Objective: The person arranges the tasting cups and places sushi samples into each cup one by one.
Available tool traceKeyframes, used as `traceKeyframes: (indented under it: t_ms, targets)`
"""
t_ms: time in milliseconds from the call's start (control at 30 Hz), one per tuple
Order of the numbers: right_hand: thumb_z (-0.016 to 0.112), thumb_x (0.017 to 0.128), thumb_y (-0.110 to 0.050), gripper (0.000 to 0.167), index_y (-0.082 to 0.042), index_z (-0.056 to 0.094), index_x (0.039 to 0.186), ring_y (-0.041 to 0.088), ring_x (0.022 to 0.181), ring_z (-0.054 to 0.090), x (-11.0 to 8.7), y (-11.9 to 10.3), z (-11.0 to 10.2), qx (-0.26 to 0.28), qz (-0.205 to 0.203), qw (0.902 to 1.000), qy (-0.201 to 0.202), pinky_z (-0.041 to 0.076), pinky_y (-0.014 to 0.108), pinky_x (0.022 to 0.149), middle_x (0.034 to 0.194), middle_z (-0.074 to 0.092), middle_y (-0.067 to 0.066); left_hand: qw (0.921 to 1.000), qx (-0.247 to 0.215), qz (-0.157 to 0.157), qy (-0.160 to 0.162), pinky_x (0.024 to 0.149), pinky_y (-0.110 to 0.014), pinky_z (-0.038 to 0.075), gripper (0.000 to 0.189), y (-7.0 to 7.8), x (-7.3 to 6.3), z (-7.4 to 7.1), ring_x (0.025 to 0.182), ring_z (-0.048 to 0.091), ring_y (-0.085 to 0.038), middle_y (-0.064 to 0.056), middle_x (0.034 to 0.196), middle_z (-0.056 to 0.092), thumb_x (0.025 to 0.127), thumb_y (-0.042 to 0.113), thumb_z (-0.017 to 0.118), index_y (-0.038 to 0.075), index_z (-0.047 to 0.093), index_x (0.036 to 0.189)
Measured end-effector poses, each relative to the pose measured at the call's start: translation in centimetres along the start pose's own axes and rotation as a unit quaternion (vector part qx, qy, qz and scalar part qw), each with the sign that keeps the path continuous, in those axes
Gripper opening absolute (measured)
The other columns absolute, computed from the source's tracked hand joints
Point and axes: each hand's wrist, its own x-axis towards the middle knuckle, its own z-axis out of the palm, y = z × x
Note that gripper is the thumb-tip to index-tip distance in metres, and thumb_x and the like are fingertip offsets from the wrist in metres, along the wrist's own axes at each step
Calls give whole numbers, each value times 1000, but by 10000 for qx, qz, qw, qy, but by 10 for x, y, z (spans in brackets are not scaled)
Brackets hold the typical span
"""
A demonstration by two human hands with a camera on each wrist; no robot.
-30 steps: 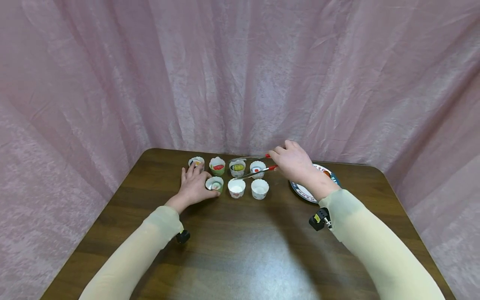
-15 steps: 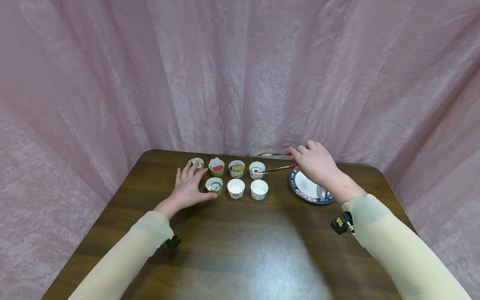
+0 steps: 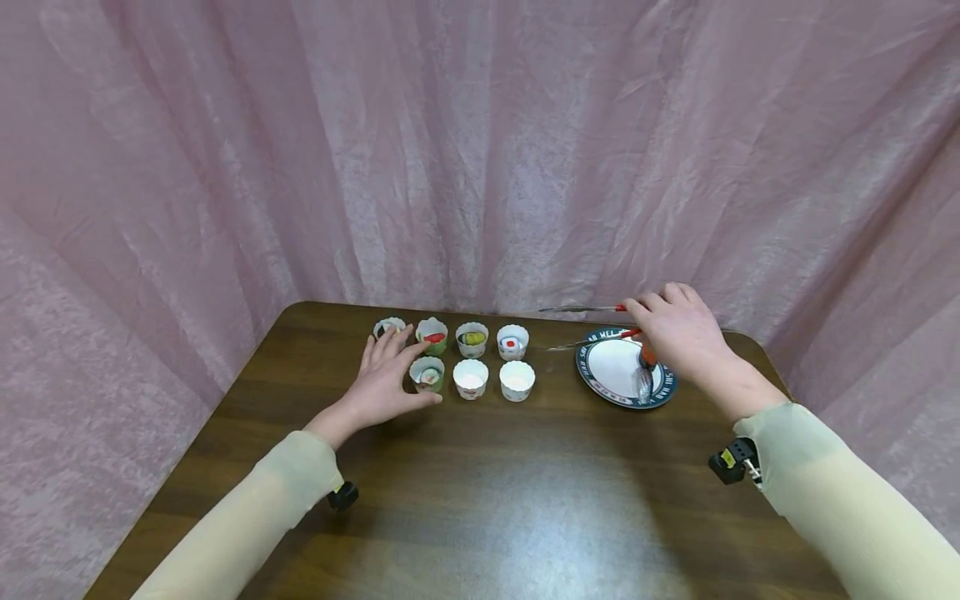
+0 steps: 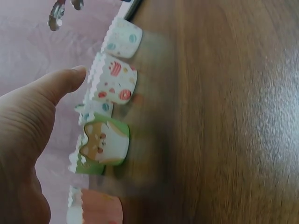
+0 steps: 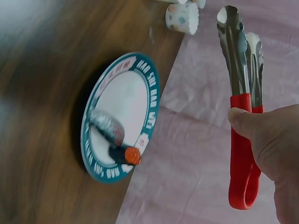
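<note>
My left hand is spread, thumb and fingers apart, at the front-left green paper cup, which shows a dog face in the left wrist view. Whether it touches the cup I cannot tell. A round pale piece lies inside that cup. My right hand grips red-handled metal tongs. The tongs' tips are parted, with nothing between them, left of and above the plate. On this blue-rimmed white plate lie a dark piece with an orange top and a silvery, blurred piece.
Back-row cups hold a red piece, a yellow-green piece and a white piece with a red centre. Two white cups stand in front, one with red prints, another beside it. A pink curtain hangs behind the table.
My right hand has carried the tongs rightward from above the cups toward the plate. My left hand has drawn slightly back, then moved up by the front-left cup again.
</note>
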Motion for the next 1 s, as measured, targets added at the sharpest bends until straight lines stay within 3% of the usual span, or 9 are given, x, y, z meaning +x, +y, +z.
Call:
traceKeyframes:
  t_ms: [267, 433, 767, 1000]
  targets:
    - [88, 80, -16, 55, -6, 67, 130, 43, 108, 55, -22, 18, -5, -15, 97, 9999, -80, 23, 62, 116, 116, 70, 14, 9996, 43, 281, 75, 118, -67, -1, 97, 12, 0, 1, 155, 1, -37, -11, 169, 16, 78, 64, 80, 15, 46, 155]
    - [90, 78, -21, 59, -4, 67, 129, 43, 107, 57, -35, 28, -7, -151, 59, 9999, -22, 27, 65, 113, 112, 69, 15, 9992, -19, 391, 102, 119, -65, -4, 96, 16, 1, 3, 155, 2, -39, -15, 168, 20, 79, 61, 81, 13, 46, 154]
    - [90, 78, -21, 66, 2, 63, 133, 43, 106, 58, -54, 42, -7, -281, 106, 9995, 72, 28, 66, 111, 109, 69, 18, 9993, 124, 355, 74, 118, -68, 0, 95, 25, 5, 6, 155, 2, -38, -14, 166, 24, 78, 62, 81, 14, 48, 153]
    - [91, 73, -19, 53, 2, 68, 116, 42, 102, 61, -68, 52, -5, -365, 133, 9989, 272, 29, 66, 110, 102, 69, 18, 9996, 148, 250, 10, 119, -65, -1, 94, 36, 9, 11, 155, 3, -38, -15, 166, 23, 79, 61, 81, 15, 48, 153]
